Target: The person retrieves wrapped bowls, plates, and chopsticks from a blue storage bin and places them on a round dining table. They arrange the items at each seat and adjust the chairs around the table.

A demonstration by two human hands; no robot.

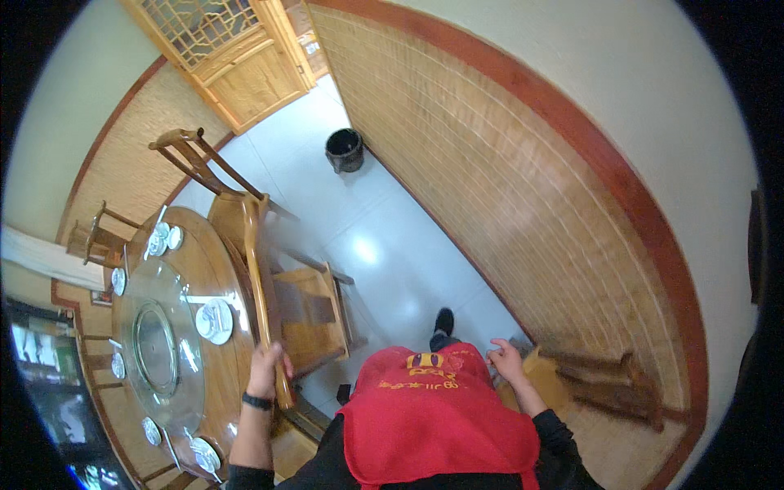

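My left hand is curled around the lower end of a long polished wooden chair rail, next to the round table. A dark band circles that wrist. The chair's flat wooden panel shows to the right of the rail. My right hand is held in the air beside the red apron, its fingers loosely apart and nothing in them. Behind and below it stands another wooden chair against the wall.
The round wooden table carries a glass turntable and several place settings, one with a plate. Another chair stands at its far side. A dark bin sits by the woven-panelled wall, near a lattice door.
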